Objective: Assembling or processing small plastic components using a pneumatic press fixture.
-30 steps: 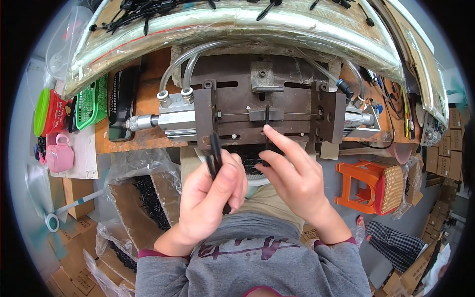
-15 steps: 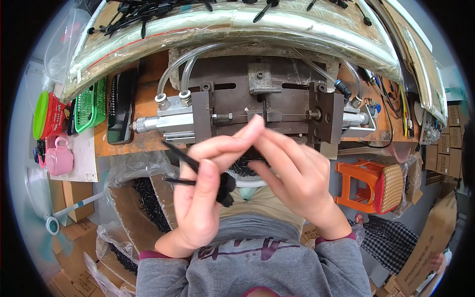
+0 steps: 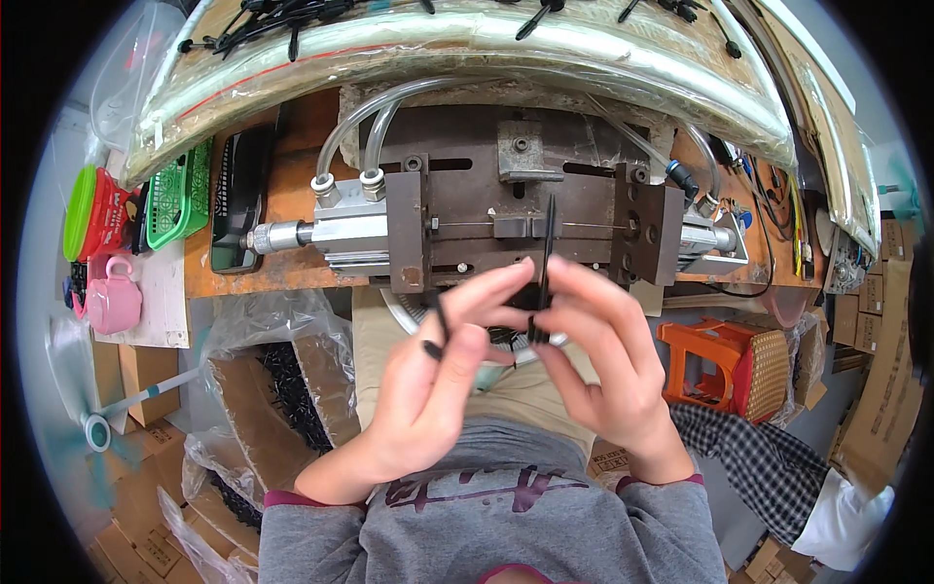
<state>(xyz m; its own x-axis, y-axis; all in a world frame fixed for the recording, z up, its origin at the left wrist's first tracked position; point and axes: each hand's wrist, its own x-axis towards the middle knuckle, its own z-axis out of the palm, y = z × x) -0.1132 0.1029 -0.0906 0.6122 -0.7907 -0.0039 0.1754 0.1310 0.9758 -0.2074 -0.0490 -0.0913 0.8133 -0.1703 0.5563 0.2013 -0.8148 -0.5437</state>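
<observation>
While the right fingers (image 3: 587,279) pinched a black stick (image 3: 548,243), the left fingers (image 3: 491,289) gripped a second stick (image 3: 440,318). Crowding could have knocked one loose.

Bright, with fisheye-bent edges

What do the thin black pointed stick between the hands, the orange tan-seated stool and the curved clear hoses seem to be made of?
Thin black pointed stick: probably plastic, smooth and evenly dark; painted metal isn't ruled out.
Orange tan-seated stool: apparently moulded plastic, evenly coloured; its seat looks woven, perhaps only patterned.
Curved clear hoses: likely flexible plastic, see-through and shiny.
</observation>
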